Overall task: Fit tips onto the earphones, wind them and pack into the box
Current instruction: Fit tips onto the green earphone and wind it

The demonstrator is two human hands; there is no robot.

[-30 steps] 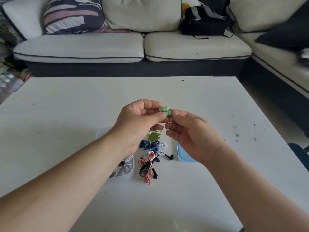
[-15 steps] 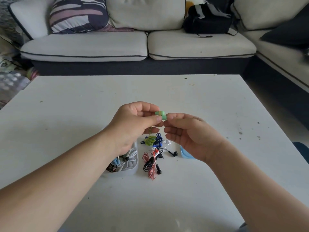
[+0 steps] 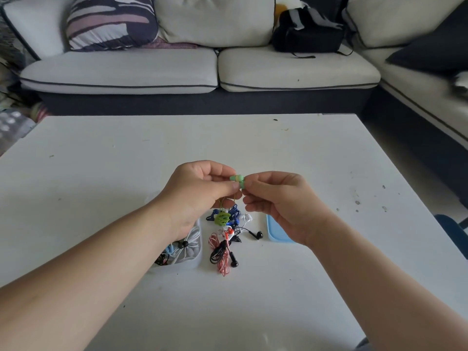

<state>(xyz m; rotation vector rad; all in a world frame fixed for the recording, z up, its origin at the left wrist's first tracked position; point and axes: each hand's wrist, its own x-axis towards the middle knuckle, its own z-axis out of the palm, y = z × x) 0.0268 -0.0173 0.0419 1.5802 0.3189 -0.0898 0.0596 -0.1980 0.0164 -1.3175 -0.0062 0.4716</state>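
Above the white table [image 3: 101, 173], my left hand [image 3: 200, 191] and my right hand [image 3: 278, 198] meet and pinch the two green earbuds [image 3: 238, 180] of the green earphones between thumb and fingers. Their thin cords hang down to a wound green bundle [image 3: 222, 218] dangling just under my hands. Below lies a heap of other earphones [image 3: 228, 239], blue, white, red and black. A clear plastic box [image 3: 192, 259] with earphones inside stands under my left wrist. Its blue lid [image 3: 274, 231] lies partly hidden under my right hand.
A light sofa [image 3: 121, 72] with a striped cushion [image 3: 111, 21] and a black bag [image 3: 306, 34] runs behind the table. A second sofa section stands at the right. A dark blue object [image 3: 453, 229] shows past the table's right edge.
Both hands stay pinched together on the green earbuds with only small finger shifts. The camera has tilted slightly, so the scene sits a little differently in view.
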